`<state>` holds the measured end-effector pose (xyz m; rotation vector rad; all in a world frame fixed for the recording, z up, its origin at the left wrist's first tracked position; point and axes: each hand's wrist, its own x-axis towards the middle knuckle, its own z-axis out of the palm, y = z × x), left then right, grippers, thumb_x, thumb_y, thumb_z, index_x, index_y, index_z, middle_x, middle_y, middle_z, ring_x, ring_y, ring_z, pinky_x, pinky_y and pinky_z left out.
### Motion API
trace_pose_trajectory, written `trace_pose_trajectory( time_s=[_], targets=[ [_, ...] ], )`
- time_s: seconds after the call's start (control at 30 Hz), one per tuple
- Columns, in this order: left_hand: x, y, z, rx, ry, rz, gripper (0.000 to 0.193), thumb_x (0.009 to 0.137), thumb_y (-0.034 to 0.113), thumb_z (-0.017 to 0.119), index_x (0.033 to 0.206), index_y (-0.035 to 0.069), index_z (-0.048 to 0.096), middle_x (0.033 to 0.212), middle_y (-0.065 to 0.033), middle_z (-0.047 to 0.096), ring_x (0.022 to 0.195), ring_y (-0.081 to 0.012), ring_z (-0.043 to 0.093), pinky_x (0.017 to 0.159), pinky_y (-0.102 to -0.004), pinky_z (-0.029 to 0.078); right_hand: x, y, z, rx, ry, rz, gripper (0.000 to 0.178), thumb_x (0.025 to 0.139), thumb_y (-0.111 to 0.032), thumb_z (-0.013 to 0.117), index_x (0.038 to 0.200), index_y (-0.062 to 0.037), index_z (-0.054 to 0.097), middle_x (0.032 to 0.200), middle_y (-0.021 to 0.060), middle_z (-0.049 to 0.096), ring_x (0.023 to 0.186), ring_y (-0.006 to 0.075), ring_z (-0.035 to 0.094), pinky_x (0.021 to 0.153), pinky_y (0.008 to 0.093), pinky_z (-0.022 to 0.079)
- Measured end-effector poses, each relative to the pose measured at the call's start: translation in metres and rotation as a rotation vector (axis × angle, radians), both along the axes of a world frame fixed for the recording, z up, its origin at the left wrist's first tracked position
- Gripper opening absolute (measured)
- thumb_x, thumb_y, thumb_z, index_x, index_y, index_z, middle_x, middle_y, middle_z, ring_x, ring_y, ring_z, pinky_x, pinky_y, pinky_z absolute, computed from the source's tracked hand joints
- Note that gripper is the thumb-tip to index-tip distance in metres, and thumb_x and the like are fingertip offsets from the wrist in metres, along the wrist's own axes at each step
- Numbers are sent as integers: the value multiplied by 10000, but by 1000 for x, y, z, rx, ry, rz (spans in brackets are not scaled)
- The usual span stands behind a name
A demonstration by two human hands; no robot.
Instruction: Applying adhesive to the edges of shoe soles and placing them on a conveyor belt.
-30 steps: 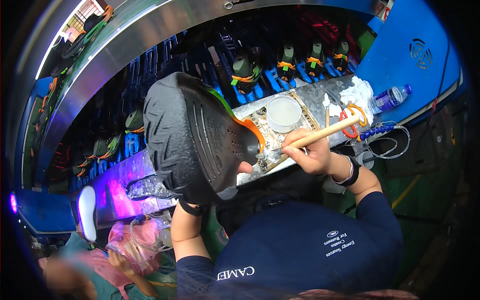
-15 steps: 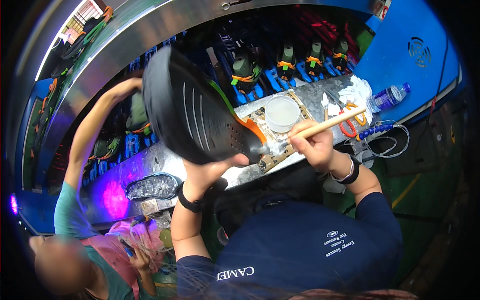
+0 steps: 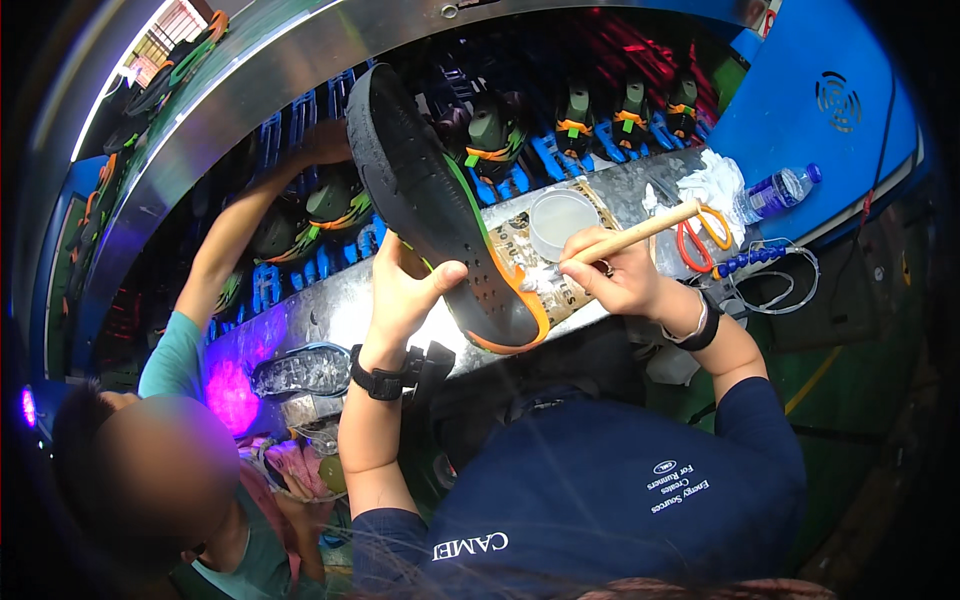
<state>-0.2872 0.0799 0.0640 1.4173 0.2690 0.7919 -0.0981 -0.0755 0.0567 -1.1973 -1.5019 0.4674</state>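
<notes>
My left hand (image 3: 408,298) is closed round the side of a black shoe sole (image 3: 430,200) with an orange and green rim, its thumb on the upper face. The sole is tilted, its orange end toward me. In my right hand (image 3: 612,278) is a brush (image 3: 650,228) with a pale wooden handle, pinched between thumb and fingers. Its white-smeared bristle end is at the sole's orange edge; whether it touches cannot be made out. Just beyond the brush, a round whitish tub (image 3: 563,222) stands on a printed cardboard piece (image 3: 568,296).
Orange-handled scissors (image 3: 692,245), white cloth (image 3: 712,182) and a bottle (image 3: 780,192) lie at the right of the metal bench. Shoes (image 3: 490,142) on blue holders line the machine. A dark sole (image 3: 306,371) lies left. A co-worker's arm (image 3: 245,220) reaches into the machine.
The sole has turned over sideways, so its inner face shows more, and its far end has swung right. My right hand has shifted slightly left with the brush. The co-worker has leaned closer.
</notes>
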Motion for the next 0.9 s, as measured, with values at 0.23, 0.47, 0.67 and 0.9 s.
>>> trace_pose_trajectory(
  time_s=[0.23,0.47,0.67,0.9],
  targets=[
    [2,0,-2,-40,-11,-43,629,652,209,742,1128,-13,397,1038,-88,524,957,-161,507,840,-291,404,-1,5,4,46,-16,7,63,765,-9,567,819,16,549,772,78,560,620,100,507,537,218,401],
    [3,1,0,-52,7,-62,649,661,189,735,1162,-2,371,1028,-94,526,946,-163,516,831,-294,420,-15,0,8,52,-191,80,36,730,17,585,748,8,556,703,59,562,512,135,502,470,240,402],
    [2,-4,0,-62,53,-107,644,675,166,724,1174,7,351,995,-99,542,883,-158,551,771,-281,462,-19,17,8,355,-333,42,85,678,40,612,730,12,551,698,88,570,549,205,557,473,268,436],
    [0,-12,0,-112,70,-156,625,681,146,718,1168,9,352,970,-101,554,853,-155,565,747,-276,473,-16,25,13,437,-391,-16,90,669,38,618,724,8,554,702,96,563,541,215,560,463,277,437]
  ],
)
